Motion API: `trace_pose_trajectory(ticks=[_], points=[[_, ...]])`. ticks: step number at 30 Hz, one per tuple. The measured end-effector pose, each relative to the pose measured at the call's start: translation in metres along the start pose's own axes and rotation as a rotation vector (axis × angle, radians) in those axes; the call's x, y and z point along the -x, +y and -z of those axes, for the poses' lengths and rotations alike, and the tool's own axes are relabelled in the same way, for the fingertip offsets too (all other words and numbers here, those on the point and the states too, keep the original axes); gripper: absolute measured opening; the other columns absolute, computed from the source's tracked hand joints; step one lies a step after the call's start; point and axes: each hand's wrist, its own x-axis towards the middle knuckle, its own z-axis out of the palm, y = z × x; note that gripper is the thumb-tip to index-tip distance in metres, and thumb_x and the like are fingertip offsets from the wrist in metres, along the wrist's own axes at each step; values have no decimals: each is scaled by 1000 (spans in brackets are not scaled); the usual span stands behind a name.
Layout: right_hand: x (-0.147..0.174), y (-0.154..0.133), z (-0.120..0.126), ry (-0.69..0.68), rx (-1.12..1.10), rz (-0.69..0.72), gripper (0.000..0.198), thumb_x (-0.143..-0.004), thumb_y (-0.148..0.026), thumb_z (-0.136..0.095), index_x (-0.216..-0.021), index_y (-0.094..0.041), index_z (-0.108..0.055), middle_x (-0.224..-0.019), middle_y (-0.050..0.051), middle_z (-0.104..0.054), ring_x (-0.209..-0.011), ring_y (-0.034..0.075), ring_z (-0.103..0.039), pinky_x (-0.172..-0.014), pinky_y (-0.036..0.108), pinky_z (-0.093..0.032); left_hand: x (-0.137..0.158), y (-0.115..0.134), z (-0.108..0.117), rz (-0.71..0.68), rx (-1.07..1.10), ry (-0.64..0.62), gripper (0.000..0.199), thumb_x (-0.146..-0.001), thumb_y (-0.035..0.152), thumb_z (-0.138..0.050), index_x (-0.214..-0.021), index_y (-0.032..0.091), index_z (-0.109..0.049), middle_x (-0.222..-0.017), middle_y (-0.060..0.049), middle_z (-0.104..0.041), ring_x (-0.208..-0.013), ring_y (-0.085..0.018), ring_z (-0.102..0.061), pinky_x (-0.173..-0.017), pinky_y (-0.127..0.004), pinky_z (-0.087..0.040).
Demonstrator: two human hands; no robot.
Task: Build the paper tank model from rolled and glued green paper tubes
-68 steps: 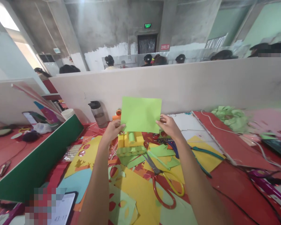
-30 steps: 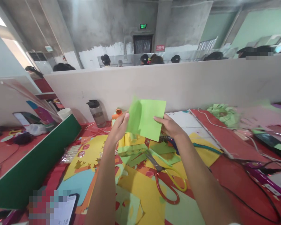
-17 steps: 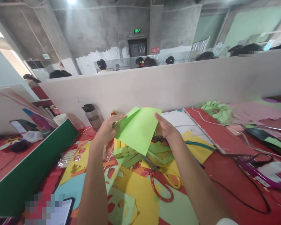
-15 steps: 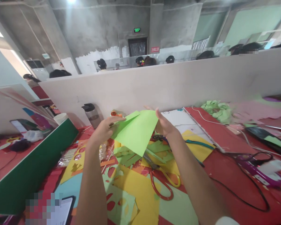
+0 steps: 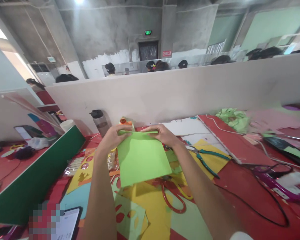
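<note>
While the left hand (image 5: 112,137) and right hand (image 5: 165,135) pinch its upper edge, a green sheet (image 5: 143,160) hangs mid-frame

Both hands grip the sheet near its upper corners, the left hand at the upper left, the right hand at the upper right, thumbs on the near side and fingers curled over the far side. A narrow strip of the same green shows along that edge; whether it is a fold cannot be told. The rest of the sheet slopes toward the bottom of the frame, its lower edge slanting up to the right.

Below it, on the red counter (image 5: 242,196), lie a yellow sheet (image 5: 158,206) and, in the lower center, a pale green sheet (image 5: 137,215) with cut-out holes. Scissors (image 5: 176,211) with one red and one yellow handle stick out from beneath the sheet's lower right corner, their blades hidden. Pliers (image 5: 200,156) with teal handles lie right of center, beyond the right forearm.

A bottle (image 5: 100,124) with a black lid stands behind the left hand, before a pale partition (image 5: 165,95) that crosses the frame. Crumpled green paper (image 5: 233,120) sits at the right. A green board (image 5: 47,180) runs along the left side, and a phone (image 5: 70,223) lies at the lower left. Heads of people (image 5: 110,68) show above the partition.
</note>
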Motion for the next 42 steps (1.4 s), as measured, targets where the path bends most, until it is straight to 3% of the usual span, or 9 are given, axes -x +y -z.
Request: trace_pose_trajectory(ticks=[5,14,20,23,29,33,36,39,42], points=[[-15,37,-9,302,-233,-9,16,-69,-21,-72,-83,-23,-79,-115,6,-74,-112,25,-66,-91,38,-55,-7,-26,-5,-5,139,104,33,-76,29,-67,-105,17,-76,-113,-10,-74,-94,-24,-69,-79,-30,-55],[-13,62,3,332,-42,39,29,-67,-13,-55,-80,-23,-79,-113,4,-75,-113,22,-66,-97,40,-52,-11,-58,-9,-47,103,240,26,-69,18,-53,-78,18,-78,-116,-10,-72,-107,-23,-65,-87,-33,-52],[-17,66,0,483,87,177,28,-69,-12,-53,-66,-25,-77,-86,2,-78,-97,21,-72,-99,43,-50,4,-54,-2,104,400,3,53,-79,34,-64,-130,24,-59,-145,-11,-53,-109,-22,-64,-83,-29,-54],[-18,63,-5,498,103,268,29,-71,-11,-52,-63,-26,-76,-80,1,-77,-99,22,-71,-98,42,-52,7,-55,-2,184,495,-5,60,-82,47,-65,-137,28,-51,-145,-11,-53,-110,-22,-64,-81,-28,-55],[-17,57,-5,454,163,397,37,-72,-4,-47,-68,-26,-77,-88,0,-78,-105,21,-70,-101,40,-50,-4,-70,-10,198,427,72,55,-67,45,-82,-113,18,-67,-98,-7,-73,-80,-19,-67,-70,-28,-53],[-10,44,6,380,48,251,40,-75,-7,-51,-99,-27,-76,-124,1,-70,-112,22,-66,-99,41,-51,-8,-73,-7,142,409,163,47,-65,46,-82,-99,16,-69,-91,-5,-72,-76,-18,-66,-67,-27,-52],[-1,29,12,199,-48,120,56,-80,-16,-61,-134,-33,-57,-147,3,-53,-113,24,-64,-91,39,-55,-9,-71,-4,115,364,209,44,-65,46,-82,-94,14,-70,-84,-4,-72,-73,-16,-64,-63,-25,-50],[3,17,12,3,-94,39,62,-85,-33,-68,-143,-33,-47,-150,6,-48,-122,26,-60,-96,40,-54,-9,-67,-4,74,317,257,38,-65,44,-82,-87,14,-72,-83,-5,-72,-72,-16,-64,-62,-24,-48],[1,14,8,45,-59,21,53,-88,-43,-66,-138,-30,-53,-140,9,-59,-123,27,-59,-97,42,-53,-9,-65,-5,11,264,256,31,-69,40,-79,-86,15,-75,-89,-7,-74,-75,-18,-65,-64,-26,-49]])
